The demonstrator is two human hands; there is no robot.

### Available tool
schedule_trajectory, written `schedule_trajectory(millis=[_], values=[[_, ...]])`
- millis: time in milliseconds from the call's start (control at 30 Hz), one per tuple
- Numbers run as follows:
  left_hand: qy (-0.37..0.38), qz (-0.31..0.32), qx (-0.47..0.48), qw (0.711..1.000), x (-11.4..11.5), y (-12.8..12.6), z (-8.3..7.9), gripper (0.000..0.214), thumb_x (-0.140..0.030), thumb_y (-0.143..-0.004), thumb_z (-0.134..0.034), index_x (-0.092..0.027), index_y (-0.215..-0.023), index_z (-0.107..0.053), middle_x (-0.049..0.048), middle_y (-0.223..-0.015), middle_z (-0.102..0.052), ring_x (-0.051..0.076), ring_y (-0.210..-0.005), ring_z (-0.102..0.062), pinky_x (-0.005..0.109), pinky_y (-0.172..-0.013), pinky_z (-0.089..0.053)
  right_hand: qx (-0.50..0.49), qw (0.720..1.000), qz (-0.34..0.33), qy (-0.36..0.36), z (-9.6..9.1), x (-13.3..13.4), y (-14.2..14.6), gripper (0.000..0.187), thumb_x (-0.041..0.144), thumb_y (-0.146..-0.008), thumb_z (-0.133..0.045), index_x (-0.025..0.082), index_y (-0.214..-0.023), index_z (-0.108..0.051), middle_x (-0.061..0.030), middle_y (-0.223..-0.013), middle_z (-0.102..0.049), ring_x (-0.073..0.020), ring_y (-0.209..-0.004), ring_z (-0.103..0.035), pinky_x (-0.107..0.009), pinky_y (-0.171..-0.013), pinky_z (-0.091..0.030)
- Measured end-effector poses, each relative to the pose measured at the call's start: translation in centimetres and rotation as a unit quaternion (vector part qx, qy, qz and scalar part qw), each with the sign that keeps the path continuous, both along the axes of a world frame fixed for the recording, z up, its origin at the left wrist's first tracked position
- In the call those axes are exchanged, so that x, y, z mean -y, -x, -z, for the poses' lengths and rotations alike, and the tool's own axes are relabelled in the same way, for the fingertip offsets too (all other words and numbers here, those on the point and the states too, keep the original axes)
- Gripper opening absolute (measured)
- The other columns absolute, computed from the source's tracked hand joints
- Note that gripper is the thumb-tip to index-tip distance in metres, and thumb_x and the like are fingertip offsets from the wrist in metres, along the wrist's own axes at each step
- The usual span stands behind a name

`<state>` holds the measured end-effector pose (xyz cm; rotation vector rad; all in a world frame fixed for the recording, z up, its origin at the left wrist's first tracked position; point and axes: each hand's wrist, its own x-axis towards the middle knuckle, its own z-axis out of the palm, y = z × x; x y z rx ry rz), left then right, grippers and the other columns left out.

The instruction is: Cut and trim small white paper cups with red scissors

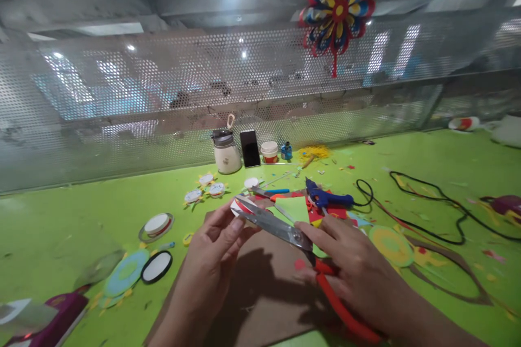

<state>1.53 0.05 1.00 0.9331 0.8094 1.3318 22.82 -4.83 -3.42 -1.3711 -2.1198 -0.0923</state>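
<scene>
Pinched between the thumb and fingers of my left hand (214, 252) is a small white and red round piece (235, 207). My right hand (356, 263) grips red-handled scissors (280, 226), and their metal blades lie across that piece. The blade tips reach over my left fingertips. Below both hands lies a brown cardboard sheet (260, 298). Just beyond the scissors are a light green paper piece (293, 209) and red paper (336, 218), partly covered by my right hand. A blue glue gun (331, 196) rests on the red paper.
Small yellow-petalled discs (216, 190), a white roll (157, 224) and a black-rimmed disc (157, 267) lie left. Behind stand a white jug (227, 157), a phone (249, 149) and a tub (269, 152). Black cord (431, 192) loops right. A perforated metal screen (183, 81) borders the green table.
</scene>
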Motion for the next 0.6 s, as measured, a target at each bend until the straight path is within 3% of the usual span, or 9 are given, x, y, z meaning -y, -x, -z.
schedule_trajectory(millis=[300, 600], values=[[0.014, -0.003, -0.017, 1.0, -0.03, -0.02, 0.28, 0.033, -0.029, -0.075, -0.079, -0.018, -0.106, -0.075, 0.0132, -0.117, -0.074, 0.031, -0.108, -0.068, 0.042, -0.097, -0.052, 0.004, 1.0, 0.005, 0.028, 0.54, -0.04, -0.21, 0.048, 0.04, -0.091, -0.062, 0.025, -0.136, -0.051, -0.0094, -0.1, -0.06, -0.0269, -0.084, -0.063, -0.048, -0.078, -0.053], [0.01, 0.023, 0.0, 1.0, -0.08, 0.08, 0.2, 0.029, -0.024, -0.078, -0.076, -0.018, -0.106, -0.077, 0.0119, -0.116, -0.074, 0.029, -0.11, -0.067, 0.036, -0.095, -0.053, -0.013, 1.0, -0.004, 0.018, 0.11, 0.15, -0.03, 0.049, 0.045, -0.091, -0.062, 0.024, -0.135, -0.054, -0.0099, -0.099, -0.062, -0.027, -0.086, -0.064, -0.046, -0.076, -0.055]])
